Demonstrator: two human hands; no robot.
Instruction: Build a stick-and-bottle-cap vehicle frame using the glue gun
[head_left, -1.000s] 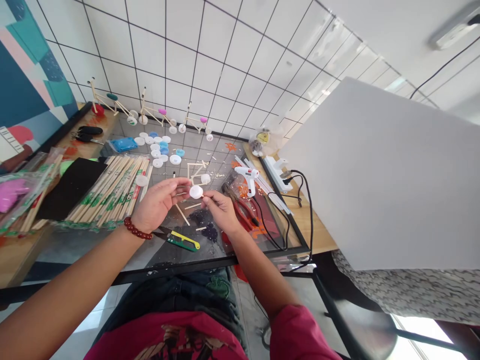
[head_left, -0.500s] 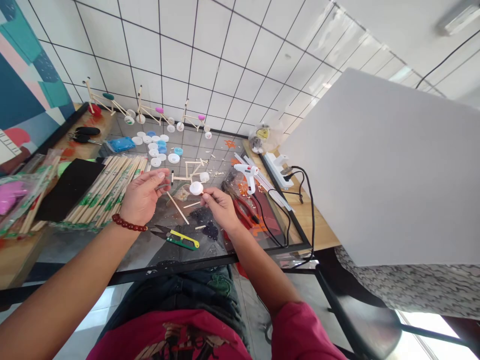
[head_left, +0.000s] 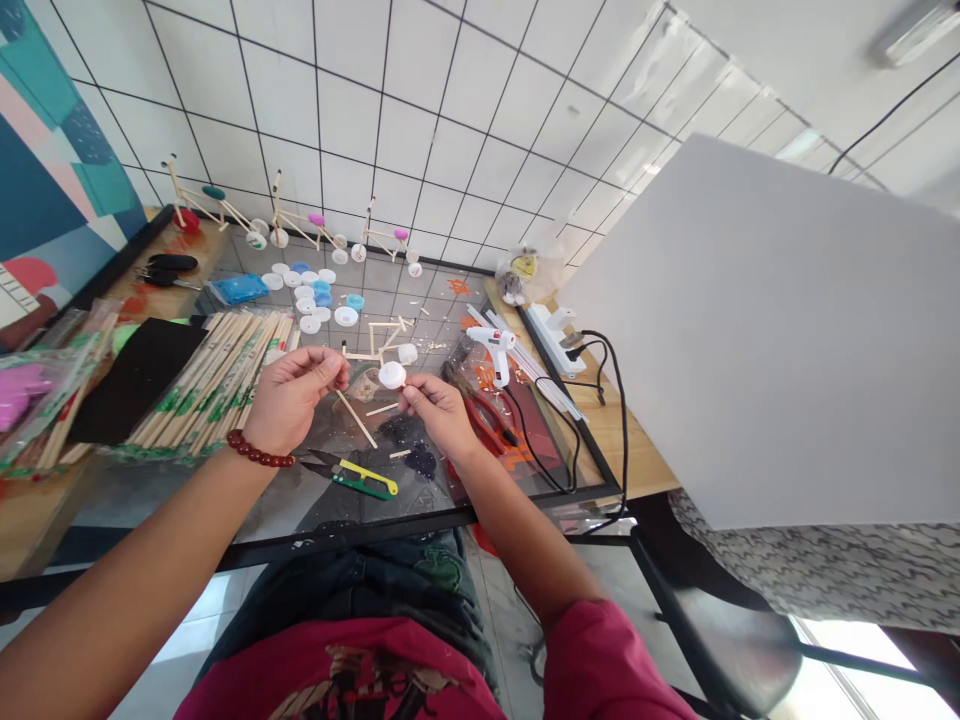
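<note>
My right hand (head_left: 433,408) pinches a white bottle cap (head_left: 391,375) at its lower right edge; a short bit of stick seems to show at the fingertips. Left of the cap, my left hand (head_left: 294,392) has thumb and fingers pressed together, and whatever may be between them is too small to make out. Just below those fingers a thin wooden stick (head_left: 357,419) lies on the dark glassy tabletop. Behind the cap rests a small stick frame (head_left: 384,340) with a white cap wheel (head_left: 407,354). Green-and-yellow thread snips (head_left: 360,478) lie nearer to me.
Right of my hands are a white glue gun (head_left: 492,348), red-handled pliers (head_left: 487,425), glue sticks and a power strip (head_left: 556,340) with black cables. Bundled chopsticks (head_left: 214,385) lie left. Loose bottle caps (head_left: 304,292) and several stick-and-cap models (head_left: 300,228) stand toward the wall.
My left hand has shifted slightly to the right, and its fingers have closed into a pinch. My right hand keeps the cap in almost the same place.
</note>
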